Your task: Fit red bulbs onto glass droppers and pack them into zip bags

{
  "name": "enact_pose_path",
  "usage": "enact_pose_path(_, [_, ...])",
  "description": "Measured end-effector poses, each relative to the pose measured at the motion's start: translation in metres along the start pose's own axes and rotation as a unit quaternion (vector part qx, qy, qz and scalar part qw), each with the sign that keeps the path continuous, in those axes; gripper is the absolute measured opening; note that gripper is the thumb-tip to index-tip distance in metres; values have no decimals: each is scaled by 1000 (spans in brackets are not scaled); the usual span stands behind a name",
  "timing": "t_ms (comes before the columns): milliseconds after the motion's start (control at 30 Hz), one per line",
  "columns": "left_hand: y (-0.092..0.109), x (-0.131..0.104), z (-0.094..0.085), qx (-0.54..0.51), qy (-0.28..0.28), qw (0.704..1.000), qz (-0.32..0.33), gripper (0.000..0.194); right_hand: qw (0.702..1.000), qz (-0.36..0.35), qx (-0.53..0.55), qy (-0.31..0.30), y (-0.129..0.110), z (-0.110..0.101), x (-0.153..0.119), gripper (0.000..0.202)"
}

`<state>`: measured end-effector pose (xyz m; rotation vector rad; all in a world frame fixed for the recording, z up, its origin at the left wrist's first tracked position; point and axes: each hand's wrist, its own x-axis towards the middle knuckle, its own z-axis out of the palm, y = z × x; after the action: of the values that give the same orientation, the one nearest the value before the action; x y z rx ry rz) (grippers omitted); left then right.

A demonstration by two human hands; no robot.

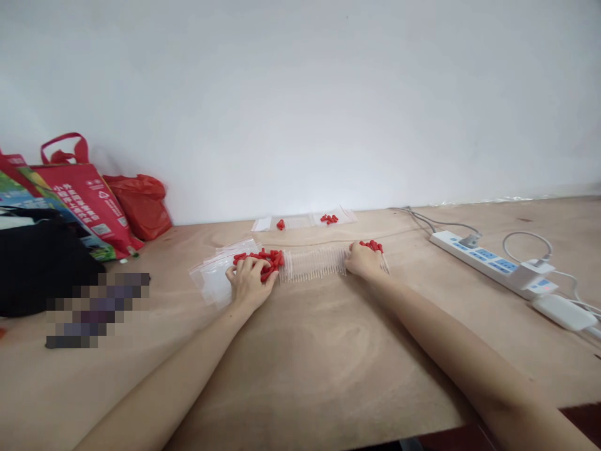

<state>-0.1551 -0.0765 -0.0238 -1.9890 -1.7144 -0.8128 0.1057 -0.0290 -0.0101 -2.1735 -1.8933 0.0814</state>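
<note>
Across the middle of the wooden table lies a row of thin clear tubes [315, 264]. My left hand [248, 280] rests over a heap of small red caps [273, 258] at the row's left end, its fingers spread and touching the caps. Beneath and left of that hand are flat clear zip bags [211, 275]. My right hand [362, 260] is at the row's right end, fingers curled down onto the tubes; what they grip is too small to make out. More red caps [374, 245] show just beyond that hand.
Filled clear bags [300, 222] with red pieces lie near the wall. A white power strip [488, 260] with cables and plugs is at right. At left stand a red shopping bag [94, 200], a red plastic bag [143, 207] and a black bag [42, 263], beside a pixelated object [98, 310].
</note>
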Motion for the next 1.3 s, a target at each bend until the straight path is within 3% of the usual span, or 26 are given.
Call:
enact_pose_path(167, [0, 1, 0, 34, -28, 999, -22, 16, 998, 33, -29, -34, -9, 0, 3, 30])
enact_pose_path(400, [-2, -1, -6, 54, -52, 997, -32, 15, 999, 4, -30, -25, -11, -1, -4, 28])
enact_pose_path(533, [6, -3, -13, 14, -28, 999, 8, 11, 989, -126, 8, 74, 1, -5, -23, 30])
enact_pose_path(667, [27, -12, -16, -93, -58, 991, 81, 9, 932, -318, 114, 130, 15, 1, -50, 26])
enact_pose_path(767, [40, -19, -15, -149, -100, 978, 104, 15, 896, -399, 138, 135, 18, 7, -68, 21])
enact_pose_path(867, [47, -22, -14, -174, -116, 970, 123, 22, 887, -419, 137, 137, 14, 11, -75, 18])
enact_pose_path(1300, [51, -21, -18, -209, -117, 960, 147, 16, 878, -447, 131, 113, 3, 13, -76, 19])
